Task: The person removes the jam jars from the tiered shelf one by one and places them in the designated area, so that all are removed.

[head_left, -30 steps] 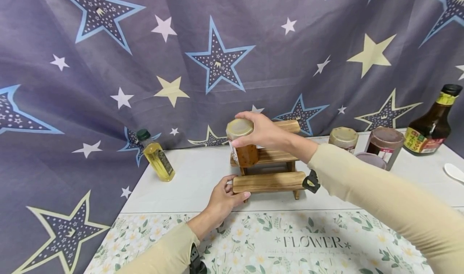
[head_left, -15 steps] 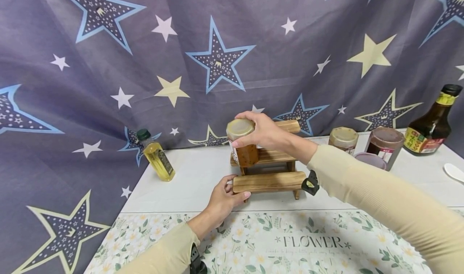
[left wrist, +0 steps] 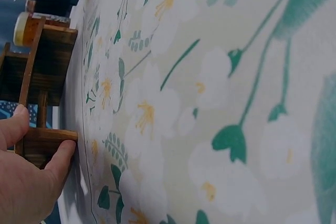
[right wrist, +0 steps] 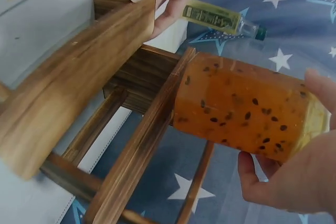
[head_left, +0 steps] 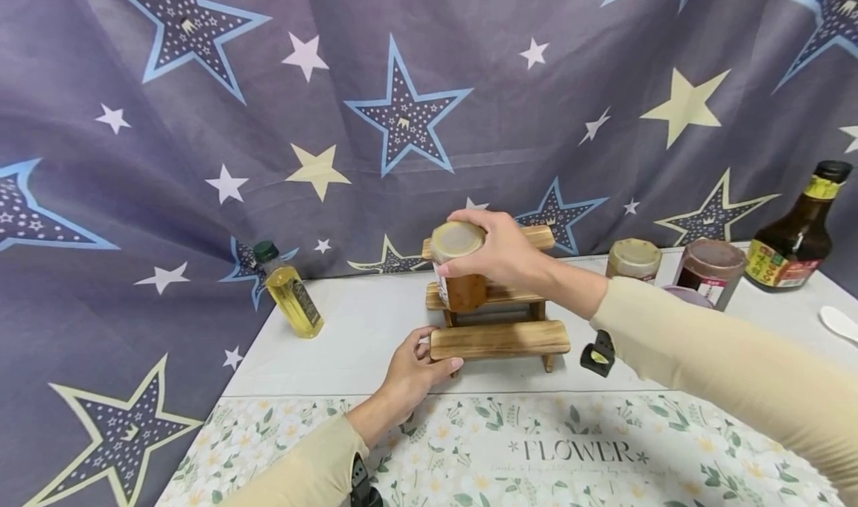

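My right hand (head_left: 503, 250) grips a glass jar (head_left: 467, 291) by its upper part, just under the yellowish lid. The jar is upright, with orange contents full of dark seeds in the right wrist view. Its base is at the left part of the middle step of a wooden three-step rack (head_left: 499, 339), touching or just above it; I cannot tell which. At the rack's lowest step, my left hand (head_left: 415, 369) holds the left end, thumb in front and fingers behind. My right hand hides part of the top step.
A bottle of yellow oil (head_left: 295, 302) stands to the left. On the right are a jar with a pale lid (head_left: 633, 260), a dark jar (head_left: 710, 269), a brown sauce bottle (head_left: 791, 231) and a white spoon (head_left: 839, 321). Behind hangs a star-patterned cloth (head_left: 402, 112).
Over the last half second my right hand has shifted slightly to the right along the rack with the jar. My left hand has stayed on the lowest step.
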A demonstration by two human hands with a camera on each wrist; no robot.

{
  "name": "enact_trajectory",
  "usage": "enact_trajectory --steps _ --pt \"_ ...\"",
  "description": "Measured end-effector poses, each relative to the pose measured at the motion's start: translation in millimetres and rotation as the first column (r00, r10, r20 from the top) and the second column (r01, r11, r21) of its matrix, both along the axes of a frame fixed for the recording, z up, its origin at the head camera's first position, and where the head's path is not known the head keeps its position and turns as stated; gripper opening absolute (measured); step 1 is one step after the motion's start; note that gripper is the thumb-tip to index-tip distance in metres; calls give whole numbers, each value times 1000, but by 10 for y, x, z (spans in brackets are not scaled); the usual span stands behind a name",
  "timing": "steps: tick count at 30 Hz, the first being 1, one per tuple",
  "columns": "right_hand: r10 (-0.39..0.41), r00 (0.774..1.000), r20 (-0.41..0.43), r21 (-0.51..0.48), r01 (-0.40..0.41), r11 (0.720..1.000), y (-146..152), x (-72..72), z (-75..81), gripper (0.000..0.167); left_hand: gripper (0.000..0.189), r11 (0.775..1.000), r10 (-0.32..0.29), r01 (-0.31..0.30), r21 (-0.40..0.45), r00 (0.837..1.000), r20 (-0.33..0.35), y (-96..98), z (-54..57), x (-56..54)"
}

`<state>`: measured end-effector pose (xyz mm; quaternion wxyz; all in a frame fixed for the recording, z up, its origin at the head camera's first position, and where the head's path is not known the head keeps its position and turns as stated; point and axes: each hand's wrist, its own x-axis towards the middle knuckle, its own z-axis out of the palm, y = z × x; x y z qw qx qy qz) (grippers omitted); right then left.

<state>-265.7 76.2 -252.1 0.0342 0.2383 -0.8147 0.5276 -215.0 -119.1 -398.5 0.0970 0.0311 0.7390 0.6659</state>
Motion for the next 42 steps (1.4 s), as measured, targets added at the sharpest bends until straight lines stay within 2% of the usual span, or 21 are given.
enact_trajectory --steps 5,13,20,29,33,37,40,42 --pt "-53 998 -25 32 54 998 203 185 47 77 75 1000 12 -12 -10 1000 -5 2 -1 14" --pt "-101 995 11 109 100 989 597 401 118 77 75 1000 10 -11 -19 1000 -10 11 -11 23" --pt "-218 975 -34 172 221 960 999 558 179 75 75 1000 1 -1 -13 1000 -5 6 -11 18" --pt "-339 941 -16 247 332 910 1595 611 197 71 76 1000 -2 2 -14 1000 2 1 -14 8" --pt "-394 919 -2 262 380 887 1842 631 202 72 77 1000 -3 3 -10 1000 0 -2 -18 0" --pt "-460 887 -35 256 453 854 2087 653 199 71 77 1000 -2 2 -9 1000 1 0 -18 -2" --pt "-516 851 -94 272 520 809 2272 666 189 73 77 1000 -2 2 -8 1000 4 0 -12 2" --pt "-546 830 -118 260 556 789 2395 662 161 73 77 1000 0 0 -11 1000 5 0 -7 6"
